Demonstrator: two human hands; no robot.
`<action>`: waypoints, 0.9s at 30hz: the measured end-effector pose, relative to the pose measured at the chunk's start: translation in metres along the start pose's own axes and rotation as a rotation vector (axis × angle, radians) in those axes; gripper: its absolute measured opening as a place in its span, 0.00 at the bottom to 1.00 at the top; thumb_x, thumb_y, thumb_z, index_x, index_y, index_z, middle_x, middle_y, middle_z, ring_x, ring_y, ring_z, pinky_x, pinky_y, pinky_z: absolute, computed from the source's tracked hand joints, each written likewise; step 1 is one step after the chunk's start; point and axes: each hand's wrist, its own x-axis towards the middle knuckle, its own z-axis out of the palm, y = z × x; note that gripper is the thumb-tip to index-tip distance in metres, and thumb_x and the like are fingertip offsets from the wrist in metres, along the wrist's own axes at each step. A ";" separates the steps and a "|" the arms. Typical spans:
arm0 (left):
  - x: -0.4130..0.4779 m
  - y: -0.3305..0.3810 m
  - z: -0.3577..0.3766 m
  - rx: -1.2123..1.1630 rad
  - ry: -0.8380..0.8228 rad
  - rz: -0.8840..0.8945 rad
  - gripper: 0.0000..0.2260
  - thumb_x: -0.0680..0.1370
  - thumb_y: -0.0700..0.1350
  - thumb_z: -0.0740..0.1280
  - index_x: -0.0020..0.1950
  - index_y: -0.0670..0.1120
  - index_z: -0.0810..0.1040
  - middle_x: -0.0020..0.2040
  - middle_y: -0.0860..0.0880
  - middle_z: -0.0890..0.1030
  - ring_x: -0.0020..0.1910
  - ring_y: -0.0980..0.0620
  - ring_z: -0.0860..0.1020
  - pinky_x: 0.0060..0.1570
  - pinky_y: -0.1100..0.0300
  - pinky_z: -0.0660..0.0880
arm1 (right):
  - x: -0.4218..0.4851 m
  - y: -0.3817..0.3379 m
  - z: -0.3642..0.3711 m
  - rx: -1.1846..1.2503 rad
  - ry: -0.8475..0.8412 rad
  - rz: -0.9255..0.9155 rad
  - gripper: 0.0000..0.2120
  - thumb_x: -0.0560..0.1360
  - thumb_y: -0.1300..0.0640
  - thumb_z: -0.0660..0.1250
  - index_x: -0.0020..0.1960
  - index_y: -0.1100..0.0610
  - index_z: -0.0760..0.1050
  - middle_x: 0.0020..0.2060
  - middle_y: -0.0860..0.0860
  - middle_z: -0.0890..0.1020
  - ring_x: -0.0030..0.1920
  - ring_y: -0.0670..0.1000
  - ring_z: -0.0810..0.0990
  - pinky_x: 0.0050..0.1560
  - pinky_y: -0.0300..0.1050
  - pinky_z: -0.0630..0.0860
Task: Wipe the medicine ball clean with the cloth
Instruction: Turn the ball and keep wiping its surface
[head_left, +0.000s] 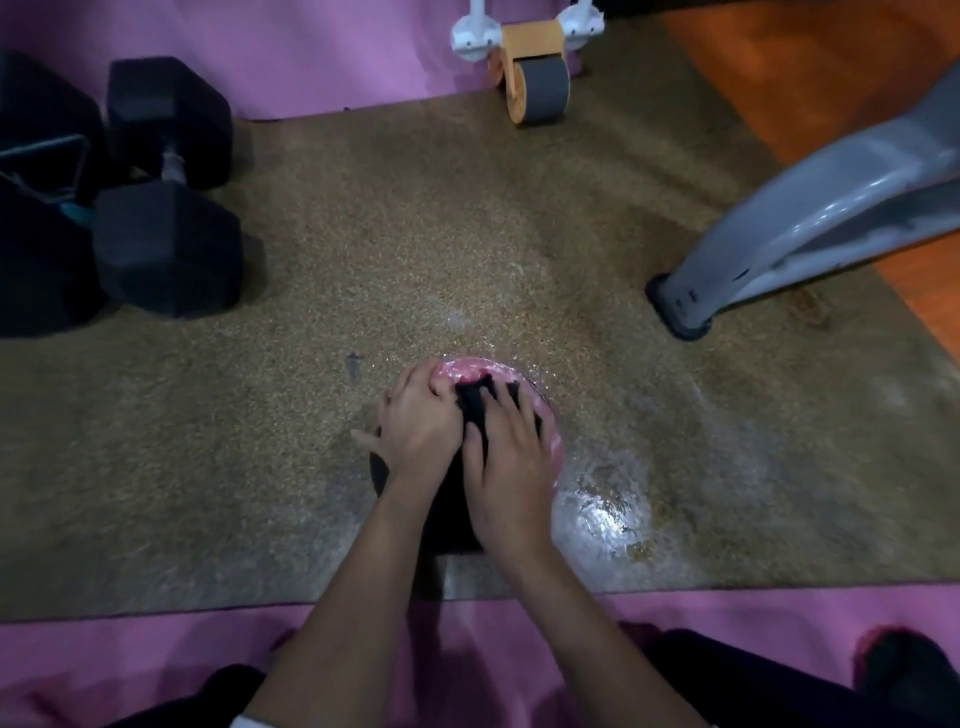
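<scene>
Medicine ball (470, 370) sits on the brown mat (363, 260), lower centre of the frame, mostly hidden under both hands. Left hand (421, 423) has its grip curled over the ball's upper left side, holding it. Right hand (511, 460) lies flat, fingers spread wide, pressing the black cloth (475, 410) onto the ball. Dumbbells (166, 182) upper left, ab roller (535, 78) top centre, shiny wet patch (602, 514) just right of the ball.
</scene>
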 end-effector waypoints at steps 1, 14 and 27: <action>0.000 0.001 0.000 0.009 0.009 -0.013 0.26 0.76 0.54 0.48 0.71 0.56 0.73 0.72 0.54 0.73 0.73 0.45 0.69 0.73 0.33 0.56 | 0.009 0.002 0.000 0.025 -0.022 -0.021 0.22 0.80 0.51 0.52 0.68 0.57 0.73 0.69 0.52 0.75 0.73 0.55 0.67 0.73 0.46 0.52; -0.007 -0.006 0.002 -0.005 0.027 0.092 0.30 0.73 0.63 0.45 0.68 0.58 0.76 0.71 0.58 0.74 0.71 0.50 0.70 0.69 0.37 0.65 | 0.038 0.005 0.004 0.121 -0.085 0.089 0.20 0.78 0.53 0.52 0.58 0.60 0.78 0.55 0.55 0.82 0.59 0.57 0.78 0.63 0.52 0.70; -0.009 -0.007 -0.005 -0.014 0.007 0.078 0.24 0.76 0.58 0.50 0.68 0.59 0.76 0.72 0.58 0.73 0.72 0.49 0.71 0.70 0.39 0.66 | 0.053 0.018 -0.001 0.161 -0.243 0.157 0.20 0.79 0.51 0.51 0.62 0.58 0.75 0.60 0.57 0.79 0.64 0.60 0.74 0.65 0.53 0.69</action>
